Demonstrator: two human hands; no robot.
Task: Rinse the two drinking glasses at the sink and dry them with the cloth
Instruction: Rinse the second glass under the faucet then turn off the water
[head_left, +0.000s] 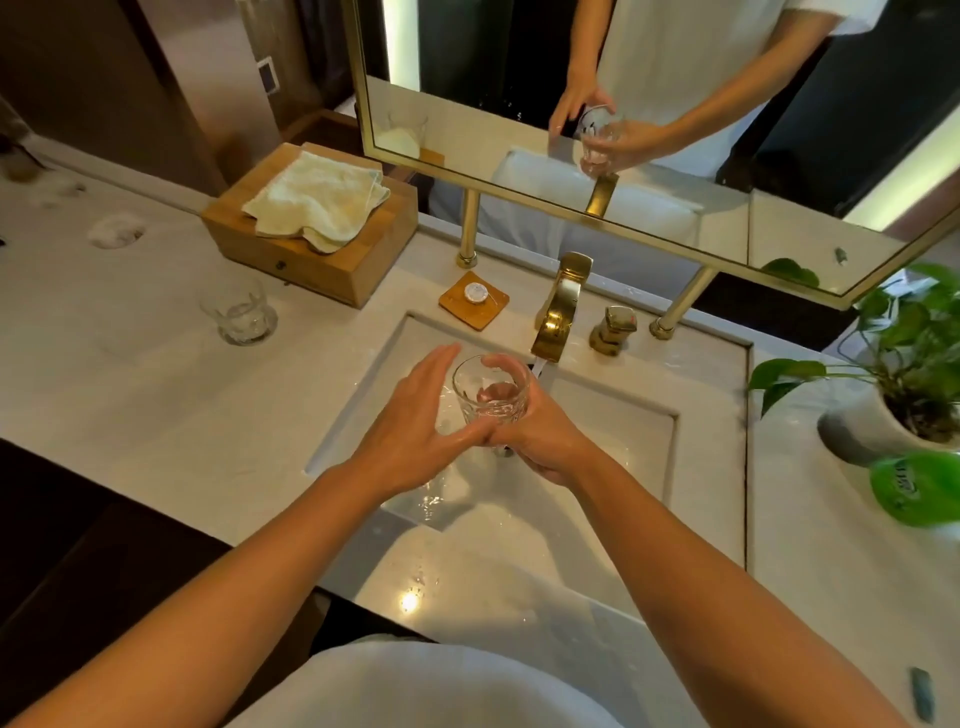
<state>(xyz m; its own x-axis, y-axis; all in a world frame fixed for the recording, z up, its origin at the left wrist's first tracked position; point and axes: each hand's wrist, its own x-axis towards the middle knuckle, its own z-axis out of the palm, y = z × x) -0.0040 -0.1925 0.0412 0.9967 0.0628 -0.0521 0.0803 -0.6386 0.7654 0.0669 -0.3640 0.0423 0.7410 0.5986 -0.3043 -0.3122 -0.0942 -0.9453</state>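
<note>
The glass (491, 389) is upright over the sink (623, 431), gripped by the right hand (540, 441), whose fingers curl round its far side up to the rim. Whether it holds water I cannot tell. The left hand (415, 421) lies with straight fingers along the glass's left side, thumb at the base, gripping nothing.

Just beyond the right hand's fingers hangs the spout of the gold faucet (558, 312), close to the rim. Its handle (613, 330) stands right of that. Past the left hand's fingertips a wooden coaster (457, 307) sits at the sink's back edge.

Well left of the left hand, on the desk (156, 395), stands the second glass (240, 312), seemingly empty, with open desk around it. Behind it a wooden box (311, 265) carries the cloth (317, 197). Far right of the right hand, a potted plant (909, 374) stretches a leaf toward the sink.
</note>
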